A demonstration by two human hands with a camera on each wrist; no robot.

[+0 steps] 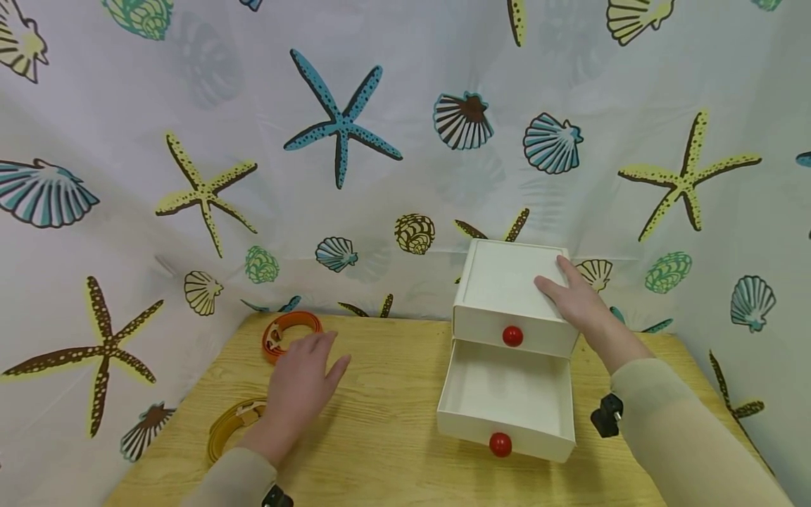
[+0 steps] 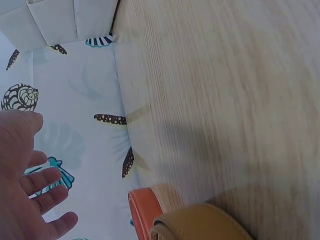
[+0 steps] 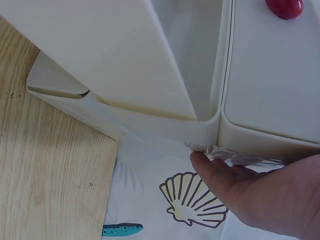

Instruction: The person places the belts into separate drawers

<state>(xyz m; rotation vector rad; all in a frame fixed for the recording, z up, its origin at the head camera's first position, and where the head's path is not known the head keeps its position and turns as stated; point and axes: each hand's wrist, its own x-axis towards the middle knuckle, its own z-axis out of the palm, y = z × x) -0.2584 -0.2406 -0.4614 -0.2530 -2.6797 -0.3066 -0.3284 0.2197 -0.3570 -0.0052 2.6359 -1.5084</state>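
A white drawer cabinet (image 1: 516, 271) stands at the right of the wooden table. Its lower drawer (image 1: 459, 424) is pulled out and nothing shows inside it; the upper drawer (image 1: 478, 326) sits closed. Each has a red knob. My right hand (image 1: 586, 303) rests on the cabinet's top right edge, and in the right wrist view its fingers (image 3: 215, 175) lie against the cabinet wall. Above the table's left part my left hand (image 1: 300, 384) hovers with loose fingers, holding nothing. Near it lie a coiled orange belt (image 1: 271, 346) and a coiled tan belt (image 1: 218, 429).
A white cloth (image 1: 393, 63) printed with starfish and shells hangs behind the table and along both sides. The wooden table (image 1: 380, 394) spreads between the belts and the cabinet, and its back edge meets the cloth.
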